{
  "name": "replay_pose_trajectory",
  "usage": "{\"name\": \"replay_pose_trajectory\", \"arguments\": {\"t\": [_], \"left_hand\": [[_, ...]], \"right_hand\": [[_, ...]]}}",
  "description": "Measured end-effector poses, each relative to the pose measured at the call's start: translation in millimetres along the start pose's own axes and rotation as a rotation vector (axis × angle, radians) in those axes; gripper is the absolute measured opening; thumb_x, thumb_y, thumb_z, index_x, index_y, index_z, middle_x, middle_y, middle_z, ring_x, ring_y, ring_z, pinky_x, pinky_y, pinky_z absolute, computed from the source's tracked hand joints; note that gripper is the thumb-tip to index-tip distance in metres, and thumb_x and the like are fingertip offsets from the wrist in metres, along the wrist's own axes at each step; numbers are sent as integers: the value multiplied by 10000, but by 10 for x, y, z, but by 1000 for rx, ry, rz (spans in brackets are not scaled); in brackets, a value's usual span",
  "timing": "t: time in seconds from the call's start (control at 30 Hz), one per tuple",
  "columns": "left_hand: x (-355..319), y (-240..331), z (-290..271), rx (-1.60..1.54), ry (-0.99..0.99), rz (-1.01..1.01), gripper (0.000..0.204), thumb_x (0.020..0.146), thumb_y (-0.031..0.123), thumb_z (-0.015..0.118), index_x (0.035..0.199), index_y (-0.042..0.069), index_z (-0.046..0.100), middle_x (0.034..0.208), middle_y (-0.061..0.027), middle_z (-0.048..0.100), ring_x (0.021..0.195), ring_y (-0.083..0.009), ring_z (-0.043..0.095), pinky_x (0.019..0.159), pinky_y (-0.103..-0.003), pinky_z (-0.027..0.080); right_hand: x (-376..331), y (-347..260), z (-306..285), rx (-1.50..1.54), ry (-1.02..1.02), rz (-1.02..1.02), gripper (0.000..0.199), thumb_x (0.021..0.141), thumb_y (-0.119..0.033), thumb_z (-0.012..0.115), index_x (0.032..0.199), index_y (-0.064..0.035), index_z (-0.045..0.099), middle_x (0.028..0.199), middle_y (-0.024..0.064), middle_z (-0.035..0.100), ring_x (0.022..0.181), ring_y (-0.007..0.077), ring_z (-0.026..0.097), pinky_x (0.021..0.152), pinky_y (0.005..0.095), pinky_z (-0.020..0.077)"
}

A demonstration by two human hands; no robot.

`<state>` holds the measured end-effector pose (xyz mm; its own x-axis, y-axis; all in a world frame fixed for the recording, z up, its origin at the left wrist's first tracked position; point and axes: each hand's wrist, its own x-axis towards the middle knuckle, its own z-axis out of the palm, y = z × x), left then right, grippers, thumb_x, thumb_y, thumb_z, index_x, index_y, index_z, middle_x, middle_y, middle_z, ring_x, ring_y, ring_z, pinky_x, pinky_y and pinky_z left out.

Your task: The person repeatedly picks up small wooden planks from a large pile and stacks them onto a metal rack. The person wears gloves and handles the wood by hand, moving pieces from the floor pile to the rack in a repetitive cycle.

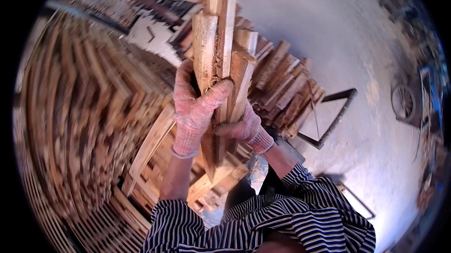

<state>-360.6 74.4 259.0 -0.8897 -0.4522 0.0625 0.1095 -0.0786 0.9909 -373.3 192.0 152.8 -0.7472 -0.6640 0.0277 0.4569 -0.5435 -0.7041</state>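
Several rough wooden boards [227,41] are bundled together between my two hands, pointing away from me. My left hand [199,107], in a pink knit glove, wraps round the bundle from the left with its thumb over the top. Lower on the right side, my right hand [244,128], in a matching glove, grips the same boards, its thumb across them. The boards are of uneven length; one reaches past the top edge of the view. My fingers underneath are hidden by the wood.
Tall stacks of boards [84,107] fill the left side. Beyond the bundle lies a pile of short wood pieces [286,83], with a dark metal frame [345,94] beside it. More wood pieces [221,177] sit below my hands. A wheel [403,102] stands at the far right.
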Motion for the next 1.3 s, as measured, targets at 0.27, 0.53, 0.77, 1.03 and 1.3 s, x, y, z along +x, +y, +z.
{"name": "replay_pose_trajectory", "arguments": {"t": [0.27, 0.53, 0.77, 1.03, 1.3], "left_hand": [[-1473, -383, -2968, 331, 28, 92, 1008, 820, 434, 818, 1557, 0, 284, 1415, -193, 547, 1259, -281, 590, 1130, -434, 465], [-2222, -693, -3731, -579, -155, -72, 623, 1096, 372, 463, 1516, -86, 412, 1468, -251, 551, 1414, -321, 506, 1213, -415, 395], [-2717, 246, -3592, -546, 652, -268, 595, 929, 379, 761, 1387, 26, 620, 1299, -86, 691, 1217, -183, 629, 1059, -336, 494], [-3689, -70, -3919, -261, 601, -251, 478, 992, 384, 682, 1314, 35, 637, 1183, -91, 700, 1050, -206, 676, 952, -382, 554], [-4576, 18, -4418, -558, 822, -283, 693, 916, 529, 726, 1348, 25, 528, 1103, -152, 673, 910, -266, 703, 779, -432, 628]], "right_hand": [[-266, 1101, 1532, -968, -332, -178, 1351, 676, -401, 973, 1646, -31, 109, 1501, 138, 546, 1377, 253, 538, 1110, 360, 470], [-198, 2362, 1570, -956, -437, 127, 1355, 687, -449, 932, 1657, -76, 63, 1532, 215, 498, 1391, 302, 525, 1145, 395, 456], [-942, 1916, 2555, -663, -684, 266, 1256, 766, -382, 903, 1643, -29, 75, 1526, 171, 502, 1404, 251, 484, 1195, 403, 373], [-1384, 2585, 2345, -628, -370, 313, 1102, 755, -49, 878, 1645, -139, 233, 1436, 137, 595, 1270, 238, 592, 1029, 366, 528], [-1097, 3071, 2323, -1941, -170, 445, 1135, 787, -564, 803, 1664, -265, 148, 1418, 237, 541, 1290, 406, 576, 1009, 537, 520]]}}
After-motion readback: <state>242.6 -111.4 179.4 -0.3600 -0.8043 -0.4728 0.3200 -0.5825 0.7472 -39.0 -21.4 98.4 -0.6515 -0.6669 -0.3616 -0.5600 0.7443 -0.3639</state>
